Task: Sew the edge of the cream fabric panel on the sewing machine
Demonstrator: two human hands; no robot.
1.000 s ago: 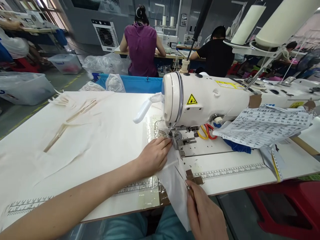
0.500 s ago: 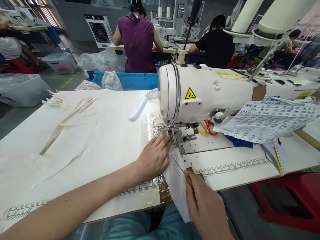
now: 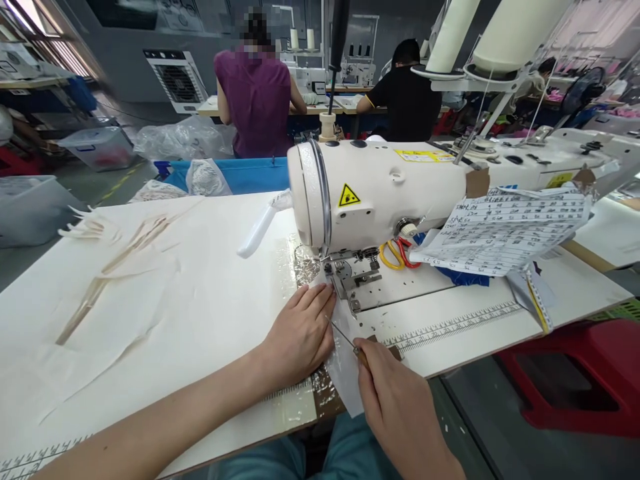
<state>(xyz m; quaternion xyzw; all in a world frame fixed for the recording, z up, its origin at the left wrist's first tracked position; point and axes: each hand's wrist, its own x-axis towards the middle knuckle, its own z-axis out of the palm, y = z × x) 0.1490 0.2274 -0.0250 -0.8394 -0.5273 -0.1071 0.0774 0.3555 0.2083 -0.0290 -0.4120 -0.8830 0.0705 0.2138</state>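
Our left hand lies on a white fabric strip, its fingers close together; whether they pinch the cloth, we cannot tell. Our right hand has its fingers wrapped around an awl, its tip near the left hand. The strip runs from the sewing machine to the near edge of our bench.
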